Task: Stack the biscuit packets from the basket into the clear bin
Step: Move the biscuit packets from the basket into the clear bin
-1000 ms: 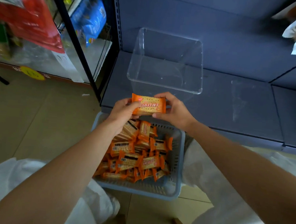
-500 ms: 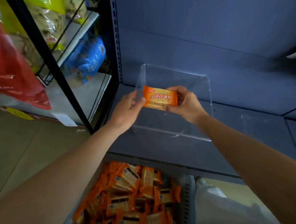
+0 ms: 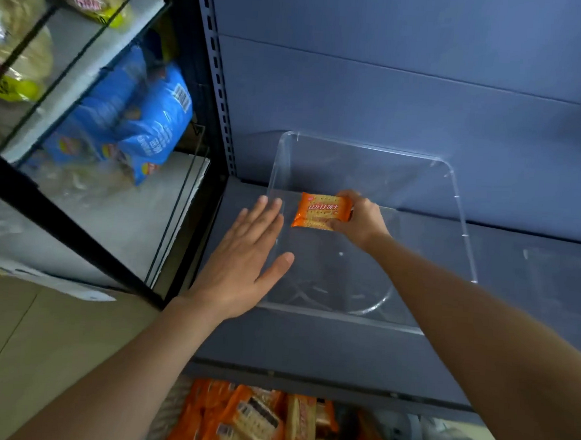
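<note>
An orange biscuit packet is held inside the clear bin, near its back left corner, by my right hand, which grips the packet's right end. My left hand is open and flat against the outside of the bin's left wall, fingers together, thumb spread. The bin stands on the blue-grey shelf. At the bottom edge, the basket holds several more orange packets; only its top part shows.
A dark slotted upright stands left of the bin. Beyond it, a wire rack holds blue snack bags and yellow bags. The blue back panel rises behind the bin. Beige floor lies at lower left.
My left hand has let go of the packet and now rests flat on the bin's left wall. My right hand has carried the packet down into the bin. The view has tilted up.
</note>
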Available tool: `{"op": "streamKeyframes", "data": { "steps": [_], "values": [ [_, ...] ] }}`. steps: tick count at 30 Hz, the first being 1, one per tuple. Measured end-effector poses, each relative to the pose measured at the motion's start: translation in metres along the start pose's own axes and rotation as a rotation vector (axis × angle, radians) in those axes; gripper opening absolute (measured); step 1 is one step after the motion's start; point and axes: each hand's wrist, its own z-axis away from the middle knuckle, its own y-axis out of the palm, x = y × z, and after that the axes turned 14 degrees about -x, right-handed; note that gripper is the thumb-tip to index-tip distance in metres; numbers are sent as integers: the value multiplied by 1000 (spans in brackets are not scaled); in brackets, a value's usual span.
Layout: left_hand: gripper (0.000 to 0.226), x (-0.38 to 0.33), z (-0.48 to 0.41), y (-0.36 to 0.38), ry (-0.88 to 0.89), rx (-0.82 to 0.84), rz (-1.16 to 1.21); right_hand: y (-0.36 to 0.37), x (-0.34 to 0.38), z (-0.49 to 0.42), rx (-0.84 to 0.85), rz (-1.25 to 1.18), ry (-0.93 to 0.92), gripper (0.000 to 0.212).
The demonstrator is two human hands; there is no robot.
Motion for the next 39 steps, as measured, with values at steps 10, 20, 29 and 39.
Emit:
{"op": "streamKeyframes", "data": {
  "steps": [10, 20, 29, 39],
  "values": [
    [75, -2, 0, 0, 8, -43, 109, 31, -2, 0, -62, 47, -108, 56],
    [75, -4, -1, 1, 15, -57, 45, 31, 4, -7, -127, 91, -25, 49],
    [45, -36, 16, -23, 41, -222, -176, -37, 44, 50, -136, -196, -98, 22],
    [27, -98, 138, -17, 38, -211, -200, -83, 74, 215, -55, -445, -255, 6]
  ]
}}
